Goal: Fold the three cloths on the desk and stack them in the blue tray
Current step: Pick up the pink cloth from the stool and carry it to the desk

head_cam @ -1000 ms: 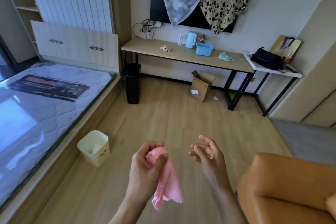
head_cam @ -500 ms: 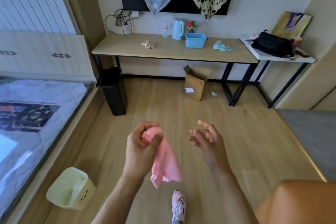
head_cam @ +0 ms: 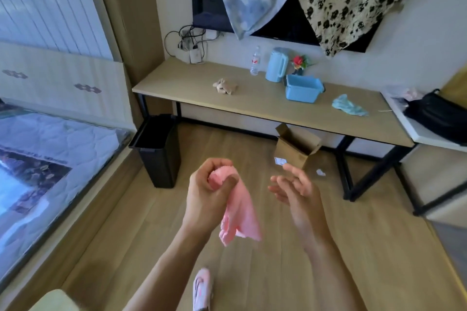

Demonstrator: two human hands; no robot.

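My left hand (head_cam: 207, 192) is closed around the top of a pink cloth (head_cam: 240, 212), which hangs down crumpled below the fist. My right hand (head_cam: 295, 192) is held beside it, fingers spread and holding nothing. Further ahead stands the wooden desk (head_cam: 265, 106). On it a beige cloth (head_cam: 223, 86) lies bunched at the left and a light blue cloth (head_cam: 347, 105) lies crumpled at the right. The blue tray (head_cam: 303, 88) sits between them near the wall.
A black bin (head_cam: 158, 149) stands at the desk's left end and an open cardboard box (head_cam: 295, 148) on the floor under it. A water bottle (head_cam: 255, 60), blue kettle (head_cam: 276, 64) and flowers are by the tray. A bed lies left, a white side table with a black bag (head_cam: 439, 115) right.
The view has moved closer to the desk and the orange seat has left the frame. The pink cloth stays in my left hand; my right hand stays open beside it.
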